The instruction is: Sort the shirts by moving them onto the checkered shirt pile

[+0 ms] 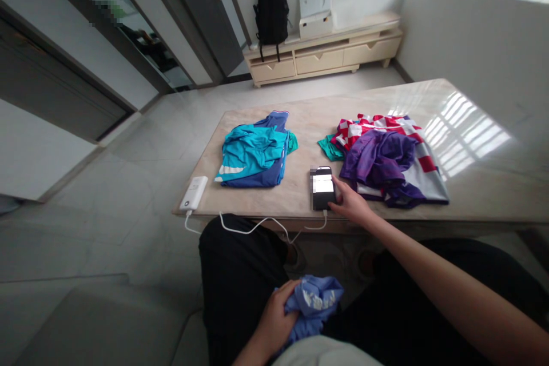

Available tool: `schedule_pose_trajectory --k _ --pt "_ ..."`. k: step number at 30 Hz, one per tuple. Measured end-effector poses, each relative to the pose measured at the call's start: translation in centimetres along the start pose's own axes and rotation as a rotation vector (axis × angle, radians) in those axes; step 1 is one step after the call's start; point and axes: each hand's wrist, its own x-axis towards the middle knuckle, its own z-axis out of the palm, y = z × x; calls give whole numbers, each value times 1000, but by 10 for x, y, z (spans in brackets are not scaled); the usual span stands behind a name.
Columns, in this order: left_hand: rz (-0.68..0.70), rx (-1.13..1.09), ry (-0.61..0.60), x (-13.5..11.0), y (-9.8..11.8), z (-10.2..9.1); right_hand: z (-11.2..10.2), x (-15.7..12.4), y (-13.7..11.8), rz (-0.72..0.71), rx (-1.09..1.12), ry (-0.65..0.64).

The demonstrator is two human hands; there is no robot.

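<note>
Your right hand (351, 206) rests at the right edge of the phone (323, 187), fingers loosely extended and touching its side, not closed round it. Your left hand (274, 320), nearer you than the phone and to its left, is clenched on a crumpled light-blue garment (315, 303). A purple and red-checked pile (386, 160) lies just right of the phone, and a teal pile (255, 151) lies to its left.

Bare lane down surface (472, 194) middle between blue clothes pile (253, 154) and purple-red pile (386, 160); phone (322, 187) blocks its near end. Power bank (194, 192) occupies near-left corner; right side open.
</note>
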Motion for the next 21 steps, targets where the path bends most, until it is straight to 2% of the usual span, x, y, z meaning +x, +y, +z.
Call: schedule_pose_trajectory --k 16,21 --pt "-16 -27 2 -1 9 -1 -3 -4 -2 -24 -92 -52" --pt "-33 -85 25 -1 7 -1 -3 -1 -4 -18 -68 -9"
